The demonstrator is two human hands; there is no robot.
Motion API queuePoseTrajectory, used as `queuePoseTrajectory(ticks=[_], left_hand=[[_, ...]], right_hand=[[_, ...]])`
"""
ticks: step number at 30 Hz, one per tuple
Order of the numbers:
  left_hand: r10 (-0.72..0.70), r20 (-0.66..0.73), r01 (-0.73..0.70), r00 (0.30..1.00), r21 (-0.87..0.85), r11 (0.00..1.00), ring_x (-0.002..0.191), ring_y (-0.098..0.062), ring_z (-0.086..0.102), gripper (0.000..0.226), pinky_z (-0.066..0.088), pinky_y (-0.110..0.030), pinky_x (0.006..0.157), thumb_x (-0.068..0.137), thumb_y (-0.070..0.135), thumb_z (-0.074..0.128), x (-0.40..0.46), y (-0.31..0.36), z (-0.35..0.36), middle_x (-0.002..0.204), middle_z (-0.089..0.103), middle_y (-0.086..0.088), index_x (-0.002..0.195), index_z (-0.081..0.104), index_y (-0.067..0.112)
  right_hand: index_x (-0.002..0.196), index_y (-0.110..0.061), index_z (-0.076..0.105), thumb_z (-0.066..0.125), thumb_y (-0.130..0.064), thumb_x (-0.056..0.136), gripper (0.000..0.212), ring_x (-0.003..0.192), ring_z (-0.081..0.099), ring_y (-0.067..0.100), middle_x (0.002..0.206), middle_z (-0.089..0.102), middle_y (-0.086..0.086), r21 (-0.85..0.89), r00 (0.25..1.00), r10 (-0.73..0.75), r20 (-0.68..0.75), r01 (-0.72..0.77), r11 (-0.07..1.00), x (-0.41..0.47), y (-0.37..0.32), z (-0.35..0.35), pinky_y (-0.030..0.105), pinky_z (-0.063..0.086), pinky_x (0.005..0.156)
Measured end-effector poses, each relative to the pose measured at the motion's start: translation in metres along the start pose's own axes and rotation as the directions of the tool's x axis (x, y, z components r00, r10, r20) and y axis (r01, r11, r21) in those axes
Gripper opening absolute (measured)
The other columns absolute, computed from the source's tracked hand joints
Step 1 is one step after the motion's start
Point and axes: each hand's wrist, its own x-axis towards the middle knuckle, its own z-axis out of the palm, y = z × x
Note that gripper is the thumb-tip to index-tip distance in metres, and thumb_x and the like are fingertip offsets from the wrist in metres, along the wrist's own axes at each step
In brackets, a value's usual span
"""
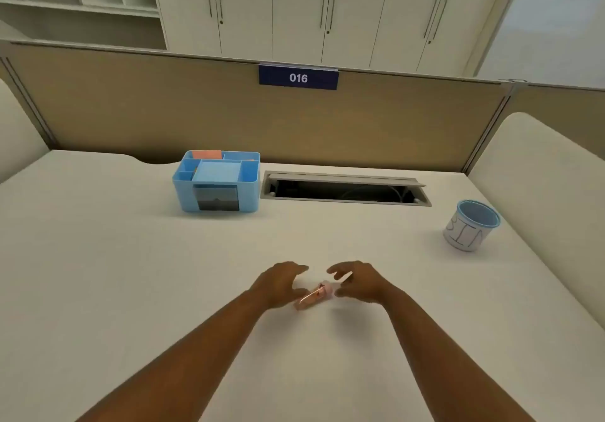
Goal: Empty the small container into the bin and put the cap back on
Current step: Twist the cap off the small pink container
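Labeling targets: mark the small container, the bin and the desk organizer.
small container point(313, 297), head view, on its pink body.
bin point(465, 236), head view, on its white lettered wall.
desk organizer point(183, 192), head view, on its blue front wall.

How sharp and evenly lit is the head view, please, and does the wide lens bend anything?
Head view: soft, even light with faint shadows; the small pink container between the left hand and right hand is blurred; the partition top edge visibly bows; the bin leans outward.
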Motion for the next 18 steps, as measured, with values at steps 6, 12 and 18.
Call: queuePoseTrajectory(ticks=[6, 12, 18], left_hand=[[-0.043, -0.054, 0.038, 0.998, -0.087, 0.995, 0.116, -0.022, 0.051, 0.048, 0.042, -0.033, 0.09, 0.08, 0.038, 0.06, 0.004, 0.007, 0.026, 0.123, 0.058, -0.006, 0.122, 0.053, 0.016], [-0.049, -0.082, 0.039, 0.995, -0.129, 0.991, 0.102, -0.022, 0.055, 0.035, 0.042, -0.031, 0.079, 0.08, 0.039, 0.061, 0.012, 0.011, 0.029, 0.111, 0.058, -0.007, 0.106, 0.06, 0.016], [-0.044, -0.093, 0.027, 0.995, -0.172, 0.985, 0.094, -0.022, 0.058, 0.03, 0.043, -0.032, 0.075, 0.082, 0.038, 0.059, 0.014, 0.009, 0.031, 0.104, 0.063, -0.008, 0.099, 0.062, 0.013]], right_hand=[[0.108, -0.017, 0.063, 0.074, -0.013, 0.071, 0.039, 0.082, 0.054, 0.013, 0.112, 0.063, 0.008, 0.058, 0.997, -0.053, -0.061, 0.056, 0.997, 0.004, 0.009, 0.024, 0.013, 0.041, 0.069], [0.092, -0.011, 0.067, 0.064, -0.011, 0.08, 0.012, 0.079, 0.06, 0.015, 0.087, 0.064, -0.002, 0.151, 0.995, -0.051, -0.089, 0.065, 0.986, 0.008, 0.005, 0.026, 0.006, 0.041, 0.057], [0.1, -0.009, 0.064, 0.062, -0.013, 0.082, 0.018, 0.078, 0.061, 0.017, 0.092, 0.062, 0.003, 0.255, 0.997, -0.006, -0.075, 0.025, 0.967, 0.012, -0.002, 0.027, 0.014, 0.05, 0.053]])
